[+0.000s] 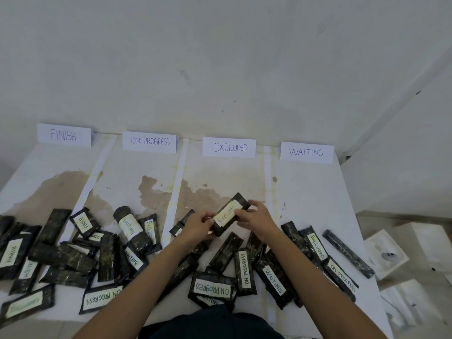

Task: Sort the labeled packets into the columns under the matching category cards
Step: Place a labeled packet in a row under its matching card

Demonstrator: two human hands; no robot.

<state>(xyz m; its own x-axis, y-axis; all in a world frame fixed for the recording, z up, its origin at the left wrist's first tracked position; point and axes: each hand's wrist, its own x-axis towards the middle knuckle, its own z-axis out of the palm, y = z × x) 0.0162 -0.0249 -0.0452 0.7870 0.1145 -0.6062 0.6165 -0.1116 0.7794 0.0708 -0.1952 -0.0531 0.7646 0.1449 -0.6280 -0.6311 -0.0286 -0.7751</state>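
Dark clothing (215, 324) at the lower edge; beyond it, one packet (228, 214) marked EXCLUDED is held for reading.

The left hand (198, 225) grips the packet's near end and the right hand (255, 216) pinches its far side, label upward. It lies tilted over the third column, below the EXCLUDED card (229, 147) and beyond the unsorted pile (244, 270) on the table (305, 192). Judged light and pliable, its glossy wrap likely slippery. Best held by the short ends, label uncovered.
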